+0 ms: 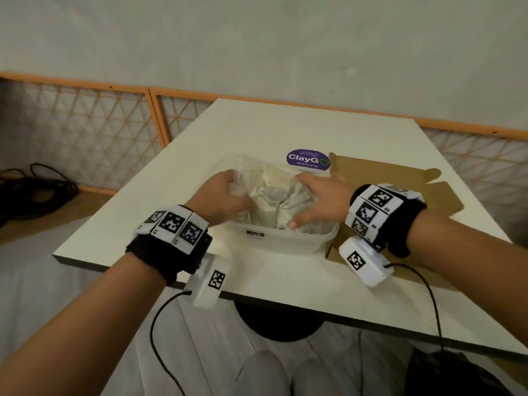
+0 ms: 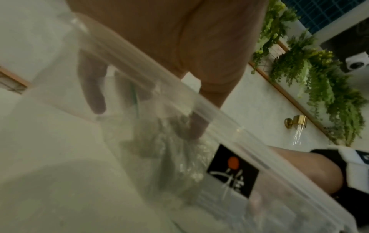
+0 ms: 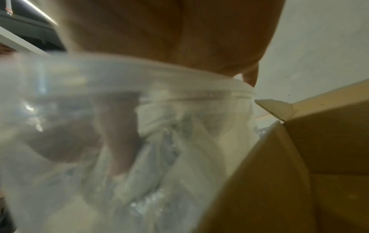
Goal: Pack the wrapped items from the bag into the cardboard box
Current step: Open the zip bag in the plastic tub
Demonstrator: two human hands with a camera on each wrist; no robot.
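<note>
A clear plastic bag (image 1: 271,190) of pale wrapped items sits inside a translucent plastic tub (image 1: 285,242) in the middle of the table. My left hand (image 1: 225,195) grips the bag's left side; in the left wrist view its fingers (image 2: 93,88) show blurred through the tub wall. My right hand (image 1: 317,195) lies over the bag's right side with fingers curled into it and the thumb near the tub's front rim. Its fingers (image 3: 121,134) press into the crinkled bag (image 3: 169,157). The open cardboard box (image 1: 400,178) lies just right of the tub, close beside the right wrist (image 3: 299,157).
The white table (image 1: 285,127) carries a purple round sticker (image 1: 308,160) behind the tub. An orange-framed lattice fence (image 1: 85,124) runs behind the table. Dark cables (image 1: 31,190) lie on the floor at the left. The table's front edge is near my wrists.
</note>
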